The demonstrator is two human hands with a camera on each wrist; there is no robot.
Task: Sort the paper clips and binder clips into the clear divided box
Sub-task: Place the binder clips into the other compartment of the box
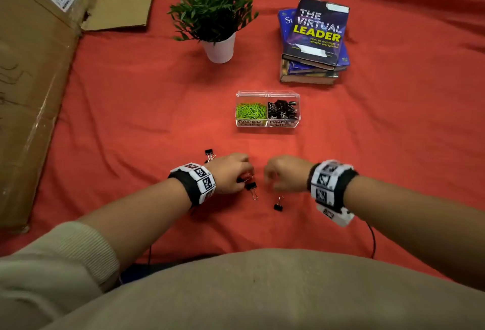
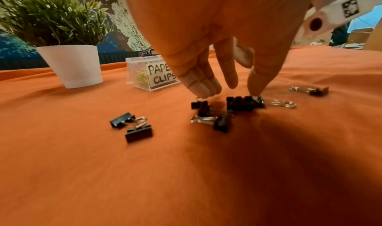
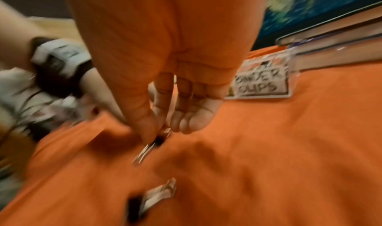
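The clear divided box (image 1: 267, 122) stands mid-cloth, with green paper clips (image 1: 250, 113) in its left half and black binder clips (image 1: 283, 110) in its right half. Several black binder clips lie loose on the red cloth near me: a pair (image 2: 132, 126), a small cluster (image 2: 212, 116), one further right (image 2: 312, 90). My left hand (image 2: 229, 92) reaches down with straight fingers; the thumb touches one binder clip (image 2: 244, 103) and the fingertips (image 2: 204, 90) touch another clip's wire. My right hand (image 3: 159, 131) pinches a binder clip (image 3: 158, 141) between thumb and forefinger; this view is blurred.
A potted plant (image 1: 219, 49) in a white pot stands behind the box at the left. A stack of books (image 1: 315, 41) lies behind it at the right. Flattened cardboard (image 1: 34, 67) covers the left side. One more clip (image 1: 278, 205) lies near my right wrist.
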